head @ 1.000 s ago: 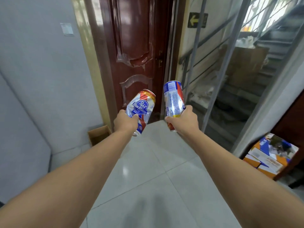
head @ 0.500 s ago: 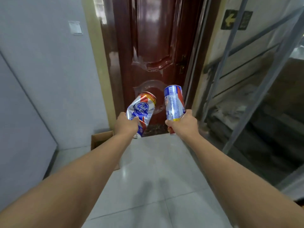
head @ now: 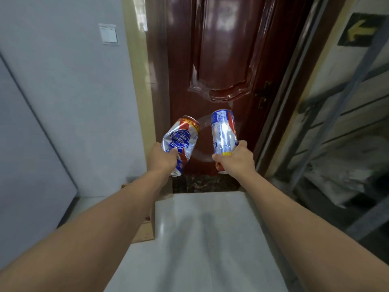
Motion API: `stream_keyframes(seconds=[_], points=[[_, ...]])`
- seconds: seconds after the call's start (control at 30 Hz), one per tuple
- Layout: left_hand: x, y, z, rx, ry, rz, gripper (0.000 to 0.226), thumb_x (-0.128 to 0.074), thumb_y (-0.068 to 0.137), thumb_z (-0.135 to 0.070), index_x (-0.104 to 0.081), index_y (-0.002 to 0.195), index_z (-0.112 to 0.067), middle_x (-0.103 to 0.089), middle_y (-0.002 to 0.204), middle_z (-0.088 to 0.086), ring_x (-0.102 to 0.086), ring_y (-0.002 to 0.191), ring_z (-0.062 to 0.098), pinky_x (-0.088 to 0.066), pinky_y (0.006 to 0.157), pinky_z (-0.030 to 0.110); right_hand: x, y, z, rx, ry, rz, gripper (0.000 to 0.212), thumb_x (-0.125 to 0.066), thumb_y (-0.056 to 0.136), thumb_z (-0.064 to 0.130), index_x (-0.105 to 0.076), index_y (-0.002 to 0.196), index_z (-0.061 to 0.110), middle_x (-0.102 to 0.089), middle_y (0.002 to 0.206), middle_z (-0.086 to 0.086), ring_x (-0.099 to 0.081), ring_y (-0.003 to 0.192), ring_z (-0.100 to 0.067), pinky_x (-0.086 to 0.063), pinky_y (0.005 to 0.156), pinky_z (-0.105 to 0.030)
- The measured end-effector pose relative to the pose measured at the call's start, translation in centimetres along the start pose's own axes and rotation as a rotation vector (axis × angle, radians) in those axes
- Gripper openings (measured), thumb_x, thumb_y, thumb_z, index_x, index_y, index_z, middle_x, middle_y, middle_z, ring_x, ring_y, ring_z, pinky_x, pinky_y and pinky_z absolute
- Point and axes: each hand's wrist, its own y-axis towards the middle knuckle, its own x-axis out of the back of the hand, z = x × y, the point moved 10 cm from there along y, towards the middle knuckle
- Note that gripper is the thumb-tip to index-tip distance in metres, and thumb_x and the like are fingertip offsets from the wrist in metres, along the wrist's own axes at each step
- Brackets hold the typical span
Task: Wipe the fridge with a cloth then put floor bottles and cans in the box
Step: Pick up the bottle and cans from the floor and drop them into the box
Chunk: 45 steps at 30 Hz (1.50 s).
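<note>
Entrance landing of residential building: glossy dark-red panelled door in cream frame, wall switch plate on grey wall, pale tiled floor, glass partition at right, yellow arrow sign, cardboard box on floor.

Left forearm hides most of box.

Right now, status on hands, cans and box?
Left hand gripping dented Pabst can. Right hand gripping second can. Cardboard box on floor, mostly hidden under left forearm. Nothing blocking.
</note>
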Motion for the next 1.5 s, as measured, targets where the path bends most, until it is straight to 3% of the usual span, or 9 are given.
stream_keyframes(seconds=[0.13, 0.2, 0.27, 0.37, 0.53, 0.77, 0.93, 1.2, 1.5], points=[[-0.1, 4.1, -1.0, -0.001, 0.035, -0.05, 0.031, -0.06, 0.088, -0.025, -0.051, 0.115, -0.012, -0.061, 0.117, 0.012, -0.06, 0.102, 0.029, -0.05, 0.079, 0.035, -2.5, 4.7, 1.8, 0.044, -0.007, 0.043, 0.073, -0.079, 0.066, 0.044, -0.038, 0.118, 0.012, -0.057, 0.117, -0.008, -0.057, 0.086, -0.022, -0.034, 0.047, -0.017], [0.0, 6.5, -1.1, 0.017, 0.043, -0.088, 0.034, -0.059, 0.088, -0.026, -0.052, 0.117, -0.011, -0.061, 0.117, 0.012, -0.06, 0.104, 0.03, -0.051, 0.085, 0.037, -4.7, 7.7, 3.0, 0.067, 0.01, 0.086, 0.074, -0.08, 0.065, 0.043, -0.038, 0.117, 0.013, -0.057, 0.117, -0.008, -0.061, 0.09, -0.023, -0.044, 0.055, -0.022], [0.1, 8.6, -0.9, 0.036, 0.05, -0.134, 0.032, -0.06, 0.087, -0.025, -0.052, 0.115, -0.01, -0.062, 0.115, 0.013, -0.06, 0.102, 0.031, -0.052, 0.088, 0.041, -7.4, 10.3, 4.1, 0.081, 0.065, 0.148, 0.075, -0.082, 0.062, 0.038, -0.038, 0.116, 0.011, -0.056, 0.117, -0.011, -0.063, 0.097, -0.03, -0.055, 0.07, -0.037], [0.2, 11.6, -0.4, 0.066, 0.054, -0.219, 0.03, -0.059, 0.086, -0.023, -0.054, 0.111, -0.008, -0.062, 0.112, 0.015, -0.059, 0.1, 0.033, -0.052, 0.087, 0.044, -11.2, 13.9, 6.1, 0.122, 0.118, 0.239, 0.075, -0.082, 0.059, 0.033, -0.039, 0.115, 0.01, -0.055, 0.117, -0.013, -0.063, 0.096, -0.034, -0.056, 0.073, -0.049], [-0.1, 16.1, 0.2, 0.15, 0.011, -0.36, 0.029, -0.058, 0.088, -0.021, -0.051, 0.113, -0.009, -0.061, 0.112, 0.015, -0.06, 0.098, 0.031, -0.053, 0.086, 0.044, -16.2, 20.2, 9.7, 0.28, 0.041, 0.33, 0.07, -0.081, 0.062, 0.039, -0.042, 0.113, 0.011, -0.06, 0.116, -0.01, -0.062, 0.097, -0.028, -0.045, 0.068, -0.026], [0.9, 19.2, 2.2, 0.288, -0.011, -0.573, 0.03, -0.057, 0.088, -0.023, -0.052, 0.116, -0.011, -0.062, 0.112, 0.012, -0.059, 0.093, 0.026, -0.054, 0.08, 0.04, -23.2, 25.3, 13.1, 0.408, -0.031, 0.501, 0.063, -0.078, 0.066, 0.038, -0.043, 0.111, 0.011, -0.061, 0.112, -0.011, -0.06, 0.095, -0.028, -0.04, 0.068, -0.025], [3.0, 21.4, 4.8, 0.355, -0.046, -0.66, 0.032, -0.057, 0.09, -0.022, -0.05, 0.119, -0.011, -0.06, 0.108, 0.009, -0.055, 0.085, 0.019, -0.044, 0.052, 0.023, -29.3, 25.9, 15.1, 0.459, -0.041, 0.63, 0.07, -0.079, 0.067, 0.037, -0.041, 0.119, 0.009, -0.059, 0.116, -0.012, -0.059, 0.09, -0.026, -0.045, 0.068, -0.028], [6.3, 27.2, 10.9, 0.47, -0.116, -0.761, 0.033, -0.058, 0.09, -0.023, -0.049, 0.12, -0.011, -0.06, 0.111, 0.011, -0.056, 0.088, 0.021, -0.049, 0.06, 0.029, -40.3, 25.7, 19.6, 0.545, -0.105, 0.786, 0.078, -0.077, 0.072, 0.039, -0.032, 0.13, 0.012, -0.053, 0.119, -0.009, -0.051, 0.083, -0.017, -0.041, 0.059, -0.021], [10.1, 32.1, 19.1, 0.634, -0.193, -0.83, 0.029, -0.058, 0.09, -0.024, -0.049, 0.115, -0.014, -0.055, 0.099, 0.004, -0.056, 0.08, 0.019, -0.047, 0.055, 0.026, -52.1, 24.5, 22.1, 0.601, -0.239, 0.934, 0.075, -0.073, 0.075, 0.047, -0.03, 0.127, 0.016, -0.05, 0.117, -0.004, -0.057, 0.101, -0.018, -0.051, 0.074, -0.028]])
